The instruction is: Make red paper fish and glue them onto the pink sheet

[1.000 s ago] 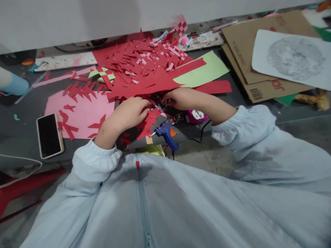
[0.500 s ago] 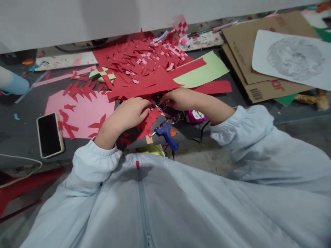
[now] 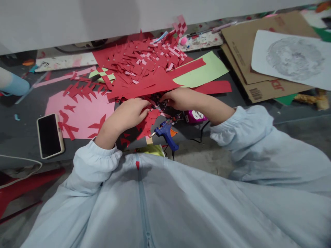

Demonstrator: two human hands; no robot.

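The single view looks forward and steeply down from the wearer's head: jacket (image 3: 176,199) close at six o'clock, left hand (image 3: 131,109) farther out toward ten, right hand (image 3: 177,97) toward one, table (image 3: 22,134) beneath them.

dim, cool light with soft shadows

we see muted, greyish light; a broad shadow with blurred edges falls on the white panel (image 3: 155,17), and another darkens the front of the pale blue garment (image 3: 168,196); we cannot pin down the lamp; between the left hand (image 3: 130,112) and the right hand (image 3: 175,98) the space sinks into murk, its small bits too dark for us to read; the grey drawing (image 3: 294,58) looks smeared; toward the edges we find wide-angle stretching, the cup (image 3: 15,84) slanting at left, the garment spreading and softening at lower right
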